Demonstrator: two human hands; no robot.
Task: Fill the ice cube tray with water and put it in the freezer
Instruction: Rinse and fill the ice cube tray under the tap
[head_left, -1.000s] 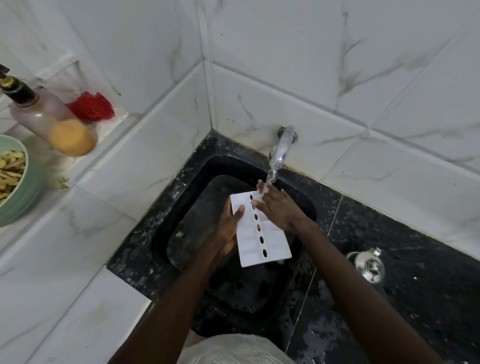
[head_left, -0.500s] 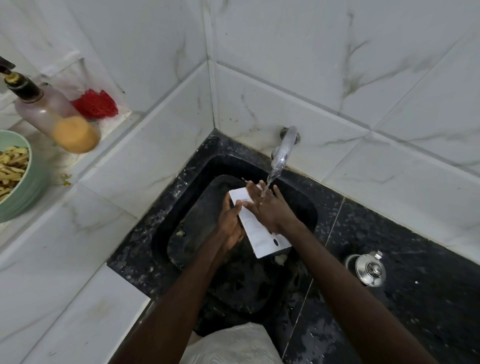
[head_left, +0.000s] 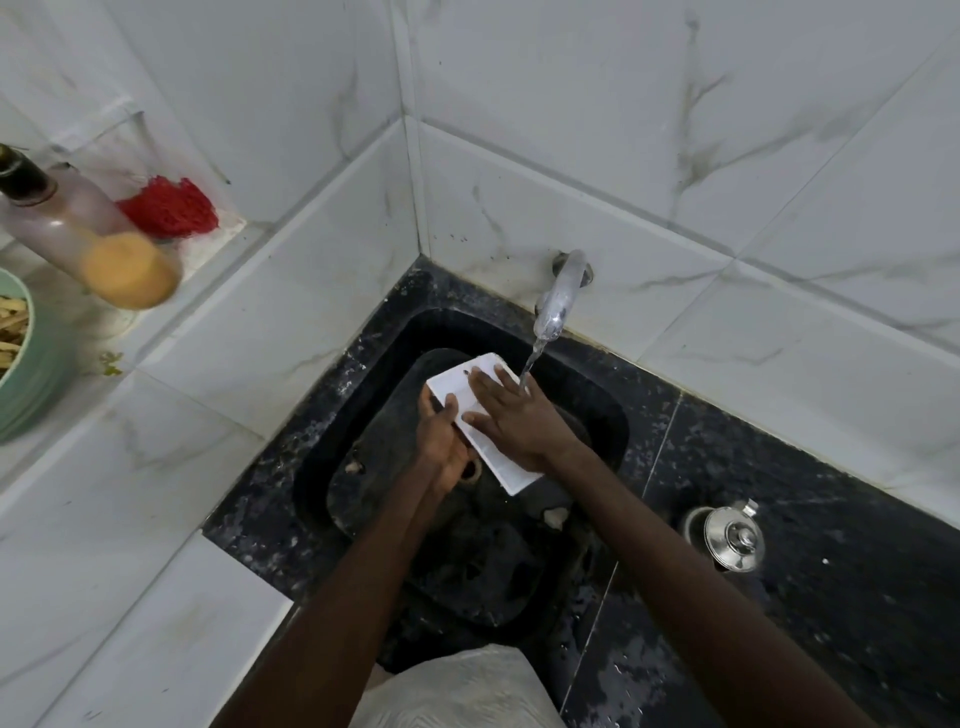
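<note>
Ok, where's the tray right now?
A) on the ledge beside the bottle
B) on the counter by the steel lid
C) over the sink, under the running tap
C: the tray is above the sink, just below the tap and its stream.

The ice cube tray (head_left: 453, 385) is white, the sink (head_left: 322, 452) speckled black, the tiles (head_left: 571, 104) grey-veined white.

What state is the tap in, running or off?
Running. A thin stream of water falls from the tap onto the right hand, which lies flat on the white ice cube tray.
</note>
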